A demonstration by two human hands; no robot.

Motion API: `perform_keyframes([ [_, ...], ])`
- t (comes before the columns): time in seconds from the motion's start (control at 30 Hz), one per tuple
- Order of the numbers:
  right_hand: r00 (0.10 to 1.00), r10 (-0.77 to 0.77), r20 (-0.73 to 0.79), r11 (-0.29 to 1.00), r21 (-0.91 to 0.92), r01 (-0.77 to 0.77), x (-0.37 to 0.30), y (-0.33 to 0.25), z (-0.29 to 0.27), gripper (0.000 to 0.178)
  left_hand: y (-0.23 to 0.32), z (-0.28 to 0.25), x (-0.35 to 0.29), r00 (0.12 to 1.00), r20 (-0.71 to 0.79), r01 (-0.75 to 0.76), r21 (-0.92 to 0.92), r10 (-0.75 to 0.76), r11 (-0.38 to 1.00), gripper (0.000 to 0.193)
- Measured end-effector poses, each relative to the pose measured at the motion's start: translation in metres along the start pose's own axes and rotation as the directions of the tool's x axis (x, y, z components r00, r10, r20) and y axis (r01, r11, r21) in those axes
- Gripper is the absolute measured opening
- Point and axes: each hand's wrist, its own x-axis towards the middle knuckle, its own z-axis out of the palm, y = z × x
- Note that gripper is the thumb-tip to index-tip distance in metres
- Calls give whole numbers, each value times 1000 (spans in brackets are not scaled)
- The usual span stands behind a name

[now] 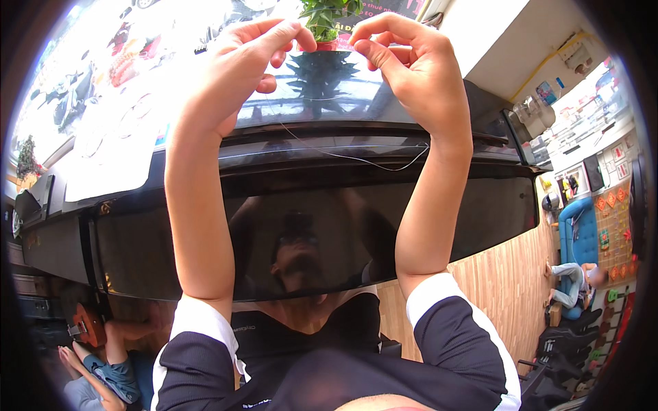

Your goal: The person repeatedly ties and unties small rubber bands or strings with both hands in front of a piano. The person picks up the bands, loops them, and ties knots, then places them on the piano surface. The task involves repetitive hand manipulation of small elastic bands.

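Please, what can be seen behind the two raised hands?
Beyond the left hand and right hand, a green potted plant shows in the gap, with part of a dark sign. Whatever lies directly behind each hand is covered.

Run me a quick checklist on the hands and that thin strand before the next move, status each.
1. Both hands in view: ok; left hand and right hand are raised.
2. Hands apart: ok; there is a gap between them.
3. Strand taut throughout: not ok; the thin strand curves loosely in front of the glossy black surface.
4. Strand pinched by fingertips: cannot tell; too fine to follow there.
5. Hands not touching potted plant: cannot tell; they frame it in this view.
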Motion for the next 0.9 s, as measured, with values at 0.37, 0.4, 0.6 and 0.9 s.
perform_keyframes([
  [0.37,993,95,-66,981,177,-82,2,-28,-13,6,-1,2,-1,995,-96,13,192,5,981,28],
  [0.4,990,98,-98,990,109,-88,0,-20,-16,7,0,5,1,995,-92,-23,209,44,978,27],
  [0.6,950,126,-287,991,85,-106,1,4,-8,8,-8,2,3,983,-150,-73,229,109,971,24],
  [0.9,943,201,-264,975,144,-168,4,-17,-15,9,-3,1,3,986,-144,-47,231,82,972,27],
])
